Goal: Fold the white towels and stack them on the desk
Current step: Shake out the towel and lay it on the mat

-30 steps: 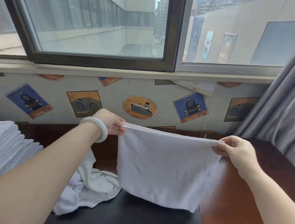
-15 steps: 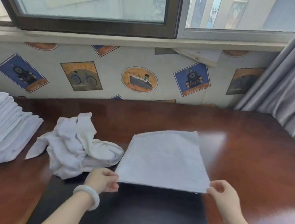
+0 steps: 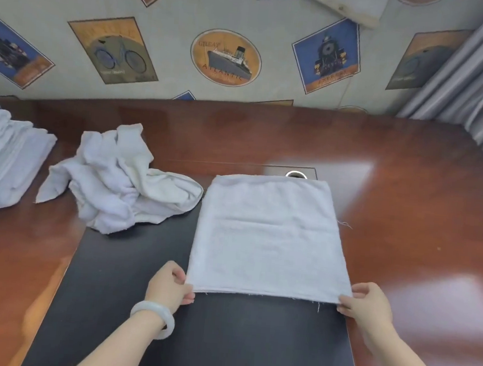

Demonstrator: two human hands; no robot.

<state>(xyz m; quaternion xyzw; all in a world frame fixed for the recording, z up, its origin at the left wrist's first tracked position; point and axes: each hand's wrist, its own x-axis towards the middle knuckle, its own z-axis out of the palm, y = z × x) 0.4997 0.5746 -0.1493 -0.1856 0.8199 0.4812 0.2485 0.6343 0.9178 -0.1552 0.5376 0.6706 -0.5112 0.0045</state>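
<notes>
A white towel, folded in half, lies flat on the black mat of the wooden desk. My left hand pinches its near left corner, and my right hand pinches its near right corner. A crumpled heap of unfolded white towels lies to the left of it. At the far left edge stands a stack of folded white towels.
A patterned wall panel rises behind the desk. Grey curtains hang at the right. A round cable hole shows just behind the towel's far edge.
The towel was held up in the air by its top corners; it has come down flat onto the mat, with both hands pulled toward the near edge.
</notes>
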